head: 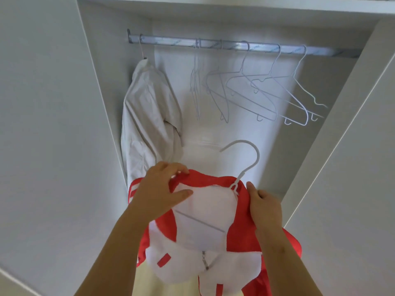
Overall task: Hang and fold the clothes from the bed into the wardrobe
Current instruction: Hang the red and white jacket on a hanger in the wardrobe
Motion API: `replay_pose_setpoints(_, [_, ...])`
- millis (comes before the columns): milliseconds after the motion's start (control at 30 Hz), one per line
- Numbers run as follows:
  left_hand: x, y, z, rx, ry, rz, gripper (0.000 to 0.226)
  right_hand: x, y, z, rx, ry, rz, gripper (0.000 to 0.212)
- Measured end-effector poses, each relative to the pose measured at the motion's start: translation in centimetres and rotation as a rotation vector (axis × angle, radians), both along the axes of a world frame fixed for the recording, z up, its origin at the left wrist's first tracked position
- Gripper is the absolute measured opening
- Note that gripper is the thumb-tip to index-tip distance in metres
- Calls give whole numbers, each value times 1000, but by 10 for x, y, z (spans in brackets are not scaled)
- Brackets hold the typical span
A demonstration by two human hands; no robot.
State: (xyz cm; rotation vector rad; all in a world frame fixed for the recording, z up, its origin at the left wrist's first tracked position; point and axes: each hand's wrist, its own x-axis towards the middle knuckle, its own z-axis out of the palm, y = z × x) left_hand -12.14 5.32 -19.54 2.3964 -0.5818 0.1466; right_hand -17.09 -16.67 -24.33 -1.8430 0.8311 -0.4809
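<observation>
Down at six o'clock, the red-and-white zip-front jacket (pixel 203 223) sits on a white plastic hanger (pixel 249 162). The hanger's hook rises free toward twelve, below the rail and not touching it. The left hand (pixel 158 191), at nine o'clock of the collar, has its grip closed on the red collar edge, thumb across the white lining. The right hand (pixel 265 206), at three o'clock, has its grip curled round the red fabric just beside the hanger's neck. Higher, at twelve, a silver metal rail (pixel 175 40) crosses the white wardrobe (pixel 333 86). It carries several empty white wire hangers (pixel 252 90), and a pale cream garment (pixel 147 116) hangs at its ten o'clock end.
</observation>
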Motion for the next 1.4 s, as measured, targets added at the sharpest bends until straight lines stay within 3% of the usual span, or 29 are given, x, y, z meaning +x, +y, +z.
replay_pose_setpoints(67, [1, -6, -6, 199, -176, 15, 48, 1, 0, 2, 22, -22, 4, 51])
replay_pose_setpoints(233, [8, -10, -8, 19, -252, 66, 22, 1, 5, 5, 42, -3, 110, 50])
replay_pose_setpoints(300, [5, -22, -8, -50, -232, 95, 22, 1, 12, 3, 45, 6, 161, 50])
replay_pose_setpoints(433, [-7, -48, -9, -76, -115, -41, 24, 1, 15, 4, 38, 16, 172, 50])
replay_pose_setpoints(600, [1, -41, -11, 106, -92, -155, 29, -4, 5, 6, 86, -61, 124, 43])
replay_pose_setpoints(833, [8, -28, -7, -164, -25, 125, 3, -11, -11, 2, -178, 7, 74, 51])
replay_pose_setpoints(933, [7, -31, -5, -144, 2, 151, 15, -13, -10, -4, -168, 79, 68, 44])
replay_pose_setpoints(1000, [6, -35, -5, -146, 26, 175, 21, -9, -3, -3, -168, 109, 110, 47])
replay_pose_setpoints(1133, [5, -35, -7, -173, 33, 247, 24, -8, 11, 7, -79, -17, 349, 48])
replay_pose_setpoints(1233, [5, -33, -7, -178, 32, 232, 23, -9, 16, 5, -249, 23, 580, 34])
replay_pose_setpoints(1400, [11, -21, -4, -237, 128, 41, 10, -5, 16, 4, -254, 76, 488, 44])
